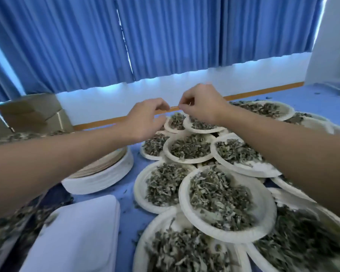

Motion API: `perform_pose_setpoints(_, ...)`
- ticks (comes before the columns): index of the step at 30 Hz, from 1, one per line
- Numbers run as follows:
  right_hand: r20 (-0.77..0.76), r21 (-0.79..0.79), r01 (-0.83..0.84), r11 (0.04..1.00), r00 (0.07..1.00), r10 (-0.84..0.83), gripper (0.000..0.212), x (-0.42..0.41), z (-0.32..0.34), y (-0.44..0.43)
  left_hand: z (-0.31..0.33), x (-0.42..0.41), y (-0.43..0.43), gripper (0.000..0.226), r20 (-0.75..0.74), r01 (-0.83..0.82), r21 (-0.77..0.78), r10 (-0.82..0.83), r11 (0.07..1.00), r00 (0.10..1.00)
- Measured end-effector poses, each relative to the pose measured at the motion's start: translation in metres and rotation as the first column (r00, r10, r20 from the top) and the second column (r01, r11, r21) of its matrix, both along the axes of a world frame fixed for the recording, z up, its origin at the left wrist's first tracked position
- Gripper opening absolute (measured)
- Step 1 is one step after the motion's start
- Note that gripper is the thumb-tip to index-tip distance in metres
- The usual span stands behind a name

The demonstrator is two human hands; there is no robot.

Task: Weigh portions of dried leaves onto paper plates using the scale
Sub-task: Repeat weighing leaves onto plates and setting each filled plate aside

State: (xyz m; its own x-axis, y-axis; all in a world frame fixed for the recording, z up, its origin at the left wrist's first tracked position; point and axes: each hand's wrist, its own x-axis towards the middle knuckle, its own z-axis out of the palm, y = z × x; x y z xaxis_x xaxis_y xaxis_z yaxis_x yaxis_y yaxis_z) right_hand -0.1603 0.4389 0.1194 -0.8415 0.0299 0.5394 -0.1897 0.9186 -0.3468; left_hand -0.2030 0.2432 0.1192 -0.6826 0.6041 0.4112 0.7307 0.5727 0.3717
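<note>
Several white paper plates of dried green leaves [218, 195] overlap each other across the blue floor, from near me to the far right. Both my arms reach out over the farthest plates [199, 124]. My right hand [202, 104] hovers above one of them with its fingertips bunched and pointing down; whether they pinch anything is too small to tell. My left hand [145, 119] hangs beside it with loosely curled fingers and nothing visible in it. A flat white scale platform [77, 232] lies at the bottom left.
A stack of empty paper plates [108, 173] sits under my left forearm. A loose pile of dried leaves [12, 222] lies at the far left, with a cardboard box [33, 112] behind it. Blue curtains and a white wall close off the back.
</note>
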Motion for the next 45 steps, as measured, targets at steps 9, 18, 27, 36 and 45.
perform_pose_setpoints(9,0.150,0.270,-0.415,0.869,0.910,0.388,0.019,0.001,-0.010,-0.181,-0.028,0.020,-0.181,0.031,-0.054,-0.099,-0.183,0.090,0.978,0.994)
perform_pose_setpoints(18,0.397,0.375,-0.483,0.791,0.855,0.334,0.026,-0.002,-0.019,-0.204,-0.046,0.018,-0.224,0.020,-0.061,0.084,-0.262,-0.104,0.961,0.993)
perform_pose_setpoints(27,0.389,0.313,-0.502,0.806,0.842,0.373,0.021,-0.003,-0.018,-0.199,-0.050,-0.001,-0.237,0.026,-0.013,0.104,-0.153,-0.107,0.983,0.994)
perform_pose_setpoints(36,0.390,0.449,-0.456,0.769,0.874,0.290,0.021,-0.005,-0.018,-0.207,-0.040,-0.012,-0.234,0.015,0.032,0.123,-0.069,-0.121,0.990,0.992)
perform_pose_setpoints(45,0.395,0.460,-0.467,0.755,0.869,0.297,0.022,0.000,-0.013,-0.206,-0.036,-0.008,-0.234,0.014,0.028,0.147,-0.091,-0.145,0.985,0.989)
